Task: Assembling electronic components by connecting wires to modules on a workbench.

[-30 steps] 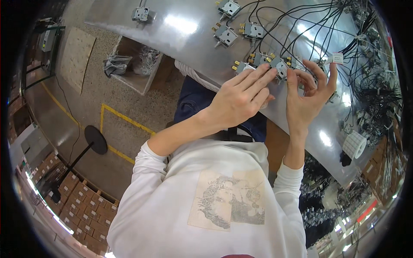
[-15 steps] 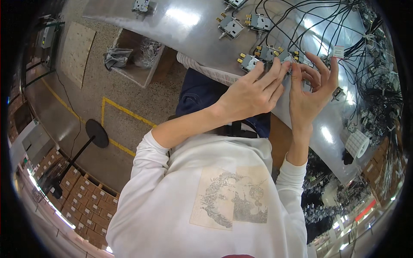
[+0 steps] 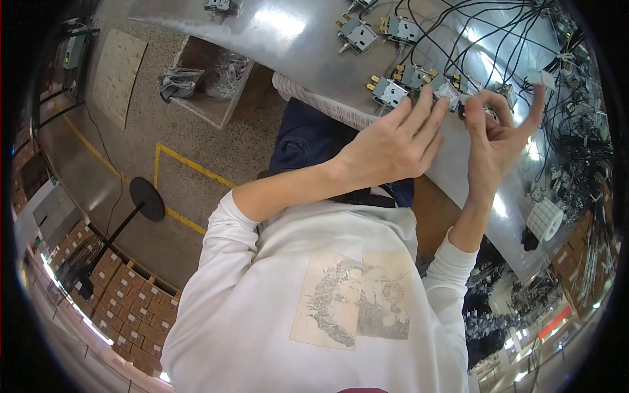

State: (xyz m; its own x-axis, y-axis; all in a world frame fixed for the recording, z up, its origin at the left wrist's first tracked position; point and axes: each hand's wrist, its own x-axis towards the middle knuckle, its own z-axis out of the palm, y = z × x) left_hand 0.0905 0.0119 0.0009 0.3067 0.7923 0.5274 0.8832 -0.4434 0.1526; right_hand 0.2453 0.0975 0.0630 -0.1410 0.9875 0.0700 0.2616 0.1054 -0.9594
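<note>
Over the metal table, my left hand (image 3: 400, 141) reaches in with its fingertips closed at the near edge of a silver thermostat (image 3: 446, 93); its thumb is hidden beneath. Beside it, my right hand (image 3: 493, 141) bends thumb and forefinger together around something small, mostly hidden, while its little finger stretches up to a white tag (image 3: 541, 80). Another thermostat (image 3: 388, 92), with brass terminals, lies just left of my left fingertips. Several more, such as one thermostat (image 3: 400, 29) farther back, lie on the table with thin black leads.
Black leads (image 3: 488, 39) gather in a bundle at the far right. A white ribbed roll (image 3: 544, 220) stands near the table's right edge. Left of the table (image 3: 236, 46), an open box (image 3: 229, 111) holds clear plastic. A black round stand base (image 3: 148, 202) rests on the floor.
My right hand has moved right, away from my left fingertips, and its forefinger has curled in towards the thumb. My left hand has shifted slightly right.
</note>
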